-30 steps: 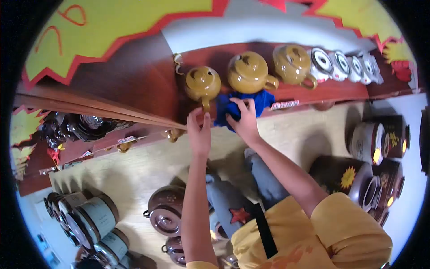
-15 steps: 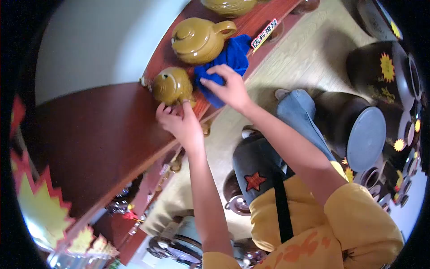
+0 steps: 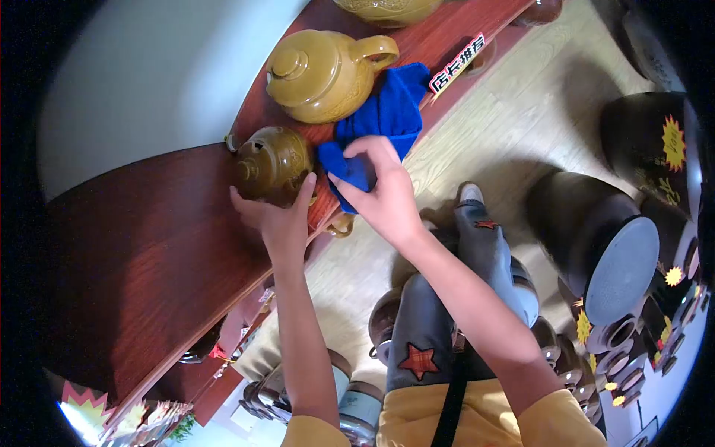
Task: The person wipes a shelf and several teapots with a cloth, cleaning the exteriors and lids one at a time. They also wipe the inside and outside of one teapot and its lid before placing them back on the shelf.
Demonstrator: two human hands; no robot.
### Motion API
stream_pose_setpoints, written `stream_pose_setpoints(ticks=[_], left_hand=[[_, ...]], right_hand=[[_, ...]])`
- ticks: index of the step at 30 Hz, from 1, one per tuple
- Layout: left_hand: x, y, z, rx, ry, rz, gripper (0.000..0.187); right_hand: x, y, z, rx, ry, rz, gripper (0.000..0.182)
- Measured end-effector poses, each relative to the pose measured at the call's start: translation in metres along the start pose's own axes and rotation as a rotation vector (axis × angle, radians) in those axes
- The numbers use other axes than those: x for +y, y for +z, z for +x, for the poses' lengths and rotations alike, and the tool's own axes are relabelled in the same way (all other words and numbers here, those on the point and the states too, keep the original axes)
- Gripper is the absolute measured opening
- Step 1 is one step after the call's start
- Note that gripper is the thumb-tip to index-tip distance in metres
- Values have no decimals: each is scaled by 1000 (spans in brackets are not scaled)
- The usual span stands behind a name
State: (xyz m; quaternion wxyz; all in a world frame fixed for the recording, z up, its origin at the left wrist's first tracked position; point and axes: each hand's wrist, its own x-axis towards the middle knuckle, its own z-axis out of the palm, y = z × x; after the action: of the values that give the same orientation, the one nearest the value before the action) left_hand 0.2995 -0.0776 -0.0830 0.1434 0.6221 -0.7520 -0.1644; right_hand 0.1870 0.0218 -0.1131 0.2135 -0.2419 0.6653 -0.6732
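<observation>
A small glossy brown lidded pot (image 3: 274,160) sits on the reddish wooden shelf (image 3: 156,223). My left hand (image 3: 279,220) is closed around its near side, with the thumb on the right and fingers on the left; part of the pot is hidden behind them. Between thumb and bent fingers, my right hand (image 3: 381,186) grips a bunched part of a blue cloth (image 3: 387,112), close beside the pot. The remainder of the cloth lies spread on the shelf, against a larger mustard-brown teapot (image 3: 316,78) with a loop handle.
Another mustard pot (image 3: 391,9) stands at the top of the view. A printed sign (image 3: 457,65) is on the shelf's edge. Large dark jars (image 3: 570,223) stand on the floor to the right. Below the shelf are more pots and a hanging cup (image 3: 340,226).
The view has shifted. The small pot has turned so its lid knob now faces left, and my left hand has spread wider around it. My right hand has bunched the cloth nearer the pot.
</observation>
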Motion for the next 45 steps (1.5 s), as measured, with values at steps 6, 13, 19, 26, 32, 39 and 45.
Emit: stream_pose_setpoints(ticks=[6,13,19,26,32,39,45], left_hand=[[-6,3,-16,-117,-104,-357,84],[-9,-11,-20,-199,-5,-280,80],[-7,-15,-19,-256,67,-223,72],[-22,-3,-14,-256,65,-362,73],[-8,-18,-15,-343,-297,-489,77],[-20,-13,-16,-431,-542,-1126,49],[-9,-4,-21,-327,-697,-1248,44]], right_hand=[[-6,4,1,12,97,33,27],[-19,19,4,105,-30,26,31],[-35,47,21,56,-228,-414,35],[-30,49,8,-117,-193,-488,48],[-17,29,-43,-224,-141,-457,51],[1,4,-46,-124,-20,-229,40],[-14,-2,-24,-21,30,-45,38]])
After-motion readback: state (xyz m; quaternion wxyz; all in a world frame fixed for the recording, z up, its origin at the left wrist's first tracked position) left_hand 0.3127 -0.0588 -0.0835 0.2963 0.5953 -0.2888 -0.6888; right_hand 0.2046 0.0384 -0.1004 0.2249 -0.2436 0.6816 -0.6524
